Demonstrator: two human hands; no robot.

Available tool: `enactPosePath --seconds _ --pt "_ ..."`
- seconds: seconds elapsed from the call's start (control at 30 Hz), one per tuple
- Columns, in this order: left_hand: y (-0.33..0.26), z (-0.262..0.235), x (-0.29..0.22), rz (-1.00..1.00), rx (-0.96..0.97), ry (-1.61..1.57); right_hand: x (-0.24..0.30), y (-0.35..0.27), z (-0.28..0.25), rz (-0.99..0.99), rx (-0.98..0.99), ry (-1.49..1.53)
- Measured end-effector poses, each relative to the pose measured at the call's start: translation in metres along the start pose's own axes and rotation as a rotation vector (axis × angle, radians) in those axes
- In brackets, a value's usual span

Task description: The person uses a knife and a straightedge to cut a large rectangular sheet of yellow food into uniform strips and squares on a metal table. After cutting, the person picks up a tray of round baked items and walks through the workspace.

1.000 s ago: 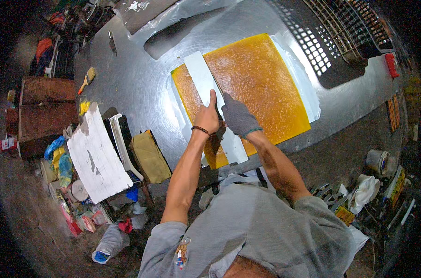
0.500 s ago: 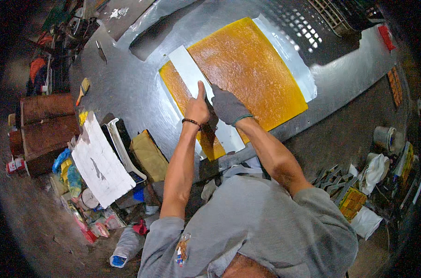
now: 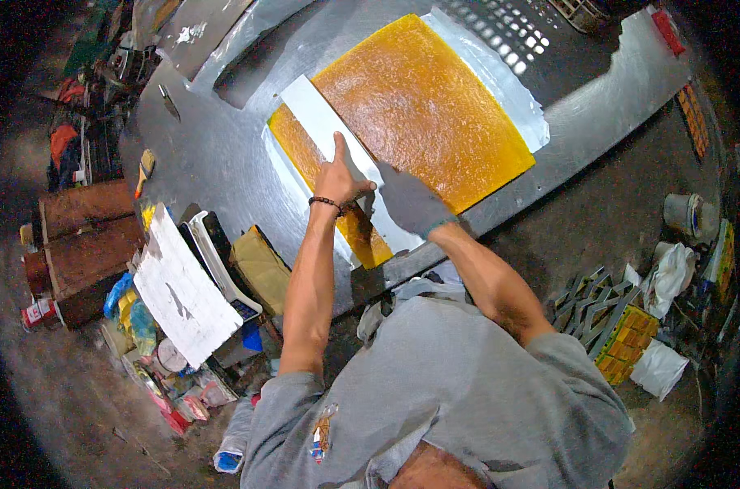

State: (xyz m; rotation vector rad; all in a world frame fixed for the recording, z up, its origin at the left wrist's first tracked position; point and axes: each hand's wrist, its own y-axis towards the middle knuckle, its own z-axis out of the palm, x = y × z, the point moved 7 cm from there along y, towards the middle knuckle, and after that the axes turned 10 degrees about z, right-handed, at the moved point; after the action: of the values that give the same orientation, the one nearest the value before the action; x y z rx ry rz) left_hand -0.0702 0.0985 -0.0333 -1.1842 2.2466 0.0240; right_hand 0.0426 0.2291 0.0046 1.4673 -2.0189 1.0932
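A glossy amber-orange sheet (image 3: pixel 423 106) lies on a pale backing sheet (image 3: pixel 523 106). Across its left part runs a flat white strip (image 3: pixel 313 102), with a narrow band of orange showing on the strip's far side. My bare left hand (image 3: pixel 336 178), a beaded bracelet at its wrist, presses down on the strip; its index finger points forward and the thumb is spread. Beside the strip's right edge is my right hand (image 3: pixel 412 202) in a grey glove, blurred, fingers curled in. Whatever it grips is hidden.
The metal table (image 3: pixel 199 147) bears a knife (image 3: pixel 169 102) and a paintbrush (image 3: pixel 145 169) at the left. A white board (image 3: pixel 187 285) and a folded tan packet (image 3: pixel 262 267) lie near its left edge. Metal brackets (image 3: pixel 594 301) and a can (image 3: pixel 684 213) stand at right.
My right hand has slid toward me along the strip's right edge. My left thumb has spread out from the hand. The whole view has shifted slightly.
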Motion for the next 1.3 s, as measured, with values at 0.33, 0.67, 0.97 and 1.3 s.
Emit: enactPosePath --seconds 0.33,0.67,0.97,1.3 --pt "0.002 -0.005 -0.011 -0.107 0.092 0.008 -0.008 -0.019 -0.003 0.047 0.051 -0.038" --pt "0.004 0.002 -0.005 -0.031 0.057 0.023 -0.027 -0.045 0.004 0.028 0.112 0.032" --pt "0.004 0.003 0.001 -0.042 0.071 0.074 -0.030 -0.092 -0.009 0.116 0.085 0.081" --pt "0.005 0.002 0.000 -0.038 0.080 -0.003 -0.042 -0.125 -0.010 0.102 0.112 0.086"
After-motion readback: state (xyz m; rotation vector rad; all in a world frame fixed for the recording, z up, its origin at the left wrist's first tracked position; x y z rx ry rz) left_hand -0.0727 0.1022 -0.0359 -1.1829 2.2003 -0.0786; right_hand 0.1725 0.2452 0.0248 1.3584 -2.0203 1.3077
